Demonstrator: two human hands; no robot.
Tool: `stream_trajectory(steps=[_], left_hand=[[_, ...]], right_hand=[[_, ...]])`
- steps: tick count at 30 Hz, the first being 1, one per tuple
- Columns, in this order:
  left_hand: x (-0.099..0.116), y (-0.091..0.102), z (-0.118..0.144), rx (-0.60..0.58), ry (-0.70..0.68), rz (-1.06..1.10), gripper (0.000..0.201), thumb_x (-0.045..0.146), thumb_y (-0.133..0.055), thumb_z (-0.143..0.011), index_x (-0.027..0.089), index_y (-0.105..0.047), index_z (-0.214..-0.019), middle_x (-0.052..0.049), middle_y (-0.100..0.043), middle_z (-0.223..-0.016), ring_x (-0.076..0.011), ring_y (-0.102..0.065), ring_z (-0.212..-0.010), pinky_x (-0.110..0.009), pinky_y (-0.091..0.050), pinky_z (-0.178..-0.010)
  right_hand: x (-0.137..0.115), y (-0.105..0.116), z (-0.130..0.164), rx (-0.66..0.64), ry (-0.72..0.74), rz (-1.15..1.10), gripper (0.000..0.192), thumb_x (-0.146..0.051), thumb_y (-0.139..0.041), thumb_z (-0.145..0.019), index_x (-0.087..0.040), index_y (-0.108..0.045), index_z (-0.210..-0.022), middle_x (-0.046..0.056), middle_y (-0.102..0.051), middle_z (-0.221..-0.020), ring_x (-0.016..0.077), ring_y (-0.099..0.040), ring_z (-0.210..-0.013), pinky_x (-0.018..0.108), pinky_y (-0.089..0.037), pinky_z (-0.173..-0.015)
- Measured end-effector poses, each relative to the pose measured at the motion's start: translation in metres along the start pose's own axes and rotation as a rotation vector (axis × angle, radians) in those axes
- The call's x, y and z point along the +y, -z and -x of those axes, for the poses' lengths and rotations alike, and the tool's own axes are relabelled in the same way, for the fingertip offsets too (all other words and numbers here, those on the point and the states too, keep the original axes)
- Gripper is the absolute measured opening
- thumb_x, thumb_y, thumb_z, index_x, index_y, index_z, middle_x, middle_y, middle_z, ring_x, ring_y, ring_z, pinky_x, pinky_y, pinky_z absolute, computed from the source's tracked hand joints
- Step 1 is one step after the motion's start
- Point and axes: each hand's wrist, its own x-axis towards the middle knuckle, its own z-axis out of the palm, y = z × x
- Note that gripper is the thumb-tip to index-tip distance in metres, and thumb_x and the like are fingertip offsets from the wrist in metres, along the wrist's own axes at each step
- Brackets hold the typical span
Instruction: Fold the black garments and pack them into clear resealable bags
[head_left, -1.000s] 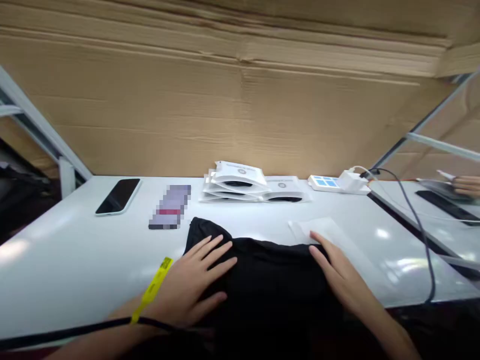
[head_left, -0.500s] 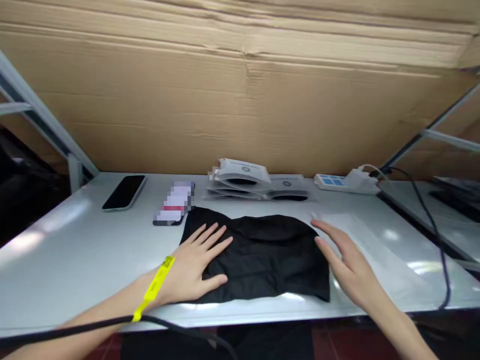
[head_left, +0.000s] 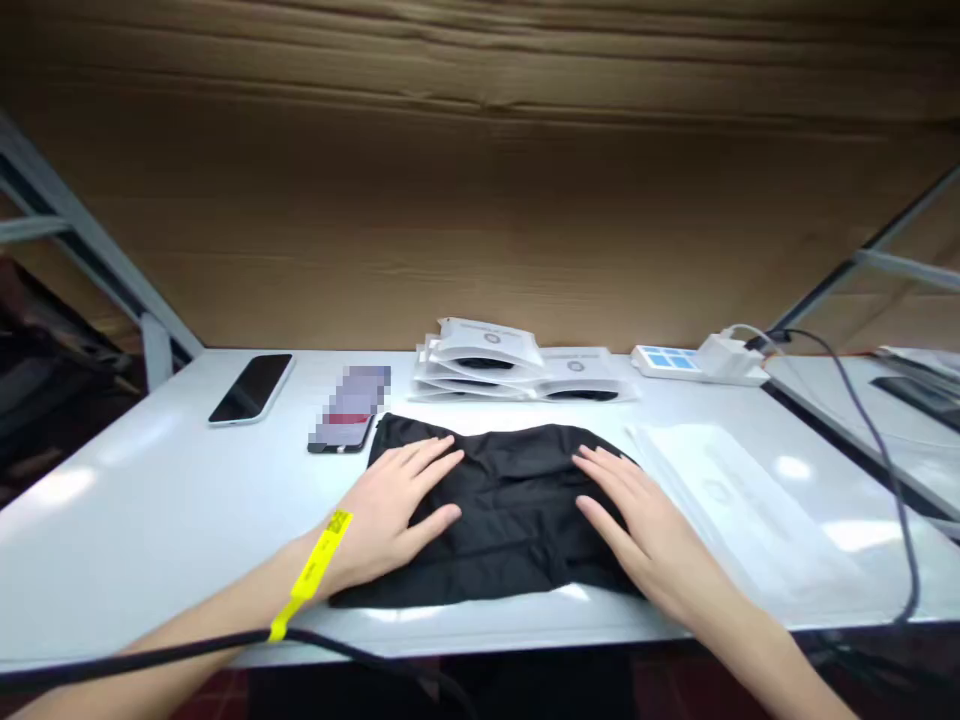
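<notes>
A piece of black fabric (head_left: 517, 510), perhaps a garment, lies spread and slightly wrinkled at the front of the white table (head_left: 150, 540). My left hand (head_left: 394, 515) rests flat on its left part, fingers extended and thumb apart. On the right part lies my right hand (head_left: 645, 520), also flat with its fingers stretched toward the middle. Neither hand grips anything. A yellow tag band (head_left: 311, 575) circles my left wrist. Parts of the fabric's left and right sides are hidden under my hands.
Behind the fabric are stacked translucent packets (head_left: 487, 365) with dark contents. Two phones, one dark (head_left: 251, 388) and one lit (head_left: 349, 410), lie at left. Clear plastic bags (head_left: 742, 500) and a power strip (head_left: 697, 365) are at right. A black cable (head_left: 187, 642) crosses my left forearm.
My right hand has moved left from the fabric's right edge onto its surface. My left hand has shifted only slightly and stays on the fabric. The cardboard backdrop looks darker.
</notes>
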Motion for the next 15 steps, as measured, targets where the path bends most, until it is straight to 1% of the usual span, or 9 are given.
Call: stream_trajectory(steps=[2, 4, 5, 7, 9, 11, 15], left_hand=[[-0.001, -0.004, -0.009, 0.039, -0.034, -0.030, 0.050, 0.043, -0.040, -0.099, 0.022, -0.044, -0.145, -0.008, -0.039, -0.154, -0.0268, -0.038, -0.141, -0.046, -0.036, -0.115], [-0.005, -0.011, -0.017, 0.024, -0.066, -0.063, 0.055, 0.048, -0.043, -0.097, 0.022, -0.043, -0.146, -0.009, -0.038, -0.155, -0.0283, -0.034, -0.143, -0.048, -0.034, -0.116], [-0.008, -0.016, -0.019, 0.010, -0.064, -0.076, 0.059, 0.052, -0.045, -0.096, 0.021, -0.041, -0.147, -0.010, -0.037, -0.155, -0.0294, -0.033, -0.144, -0.049, -0.033, -0.116], [-0.013, -0.024, -0.022, -0.010, -0.032, -0.092, 0.069, 0.059, -0.044, -0.093, 0.018, -0.038, -0.148, -0.013, -0.033, -0.156, -0.0306, -0.030, -0.145, -0.050, -0.031, -0.117], [-0.017, -0.028, -0.024, -0.027, 0.003, -0.091, 0.076, 0.064, -0.041, -0.092, 0.016, -0.034, -0.150, -0.014, -0.029, -0.157, -0.0307, -0.027, -0.146, -0.049, -0.029, -0.118], [-0.018, -0.030, -0.024, -0.043, 0.028, -0.083, 0.081, 0.068, -0.039, -0.091, 0.014, -0.031, -0.151, -0.015, -0.025, -0.158, -0.0317, -0.024, -0.147, -0.050, -0.028, -0.119], [-0.018, -0.029, -0.025, -0.049, 0.083, -0.079, 0.088, 0.074, -0.037, -0.088, 0.013, -0.030, -0.151, -0.015, -0.023, -0.159, -0.0319, -0.023, -0.147, -0.048, -0.027, -0.119]], right_hand=[[-0.015, -0.003, -0.001, -0.032, 0.077, -0.004, 0.050, -0.048, -0.037, -0.099, -0.024, -0.052, -0.140, 0.006, -0.047, -0.150, 0.0270, -0.041, -0.140, 0.053, -0.035, -0.115], [-0.022, -0.009, 0.000, -0.111, 0.133, 0.006, 0.051, -0.048, -0.042, -0.097, -0.026, -0.050, -0.142, 0.005, -0.044, -0.151, 0.0276, -0.039, -0.141, 0.054, -0.033, -0.116], [-0.021, -0.012, 0.001, -0.147, 0.138, 0.016, 0.052, -0.049, -0.044, -0.097, -0.025, -0.048, -0.143, 0.006, -0.042, -0.152, 0.0282, -0.037, -0.142, 0.055, -0.032, -0.116], [-0.016, -0.018, 0.003, -0.196, 0.109, 0.036, 0.055, -0.050, -0.044, -0.096, -0.024, -0.046, -0.145, 0.007, -0.039, -0.154, 0.0291, -0.034, -0.143, 0.056, -0.032, -0.116], [-0.007, -0.021, 0.006, -0.215, 0.061, 0.046, 0.059, -0.052, -0.043, -0.096, -0.023, -0.041, -0.148, 0.007, -0.035, -0.155, 0.0289, -0.030, -0.145, 0.057, -0.031, -0.116], [-0.001, -0.022, 0.009, -0.221, 0.027, 0.044, 0.062, -0.054, -0.041, -0.096, -0.023, -0.036, -0.150, 0.007, -0.034, -0.156, 0.0280, -0.028, -0.146, 0.056, -0.028, -0.117], [0.002, -0.021, 0.012, -0.211, 0.022, 0.025, 0.063, -0.055, -0.040, -0.097, -0.023, -0.035, -0.150, 0.007, -0.034, -0.156, 0.0268, -0.028, -0.146, 0.055, -0.024, -0.119]])
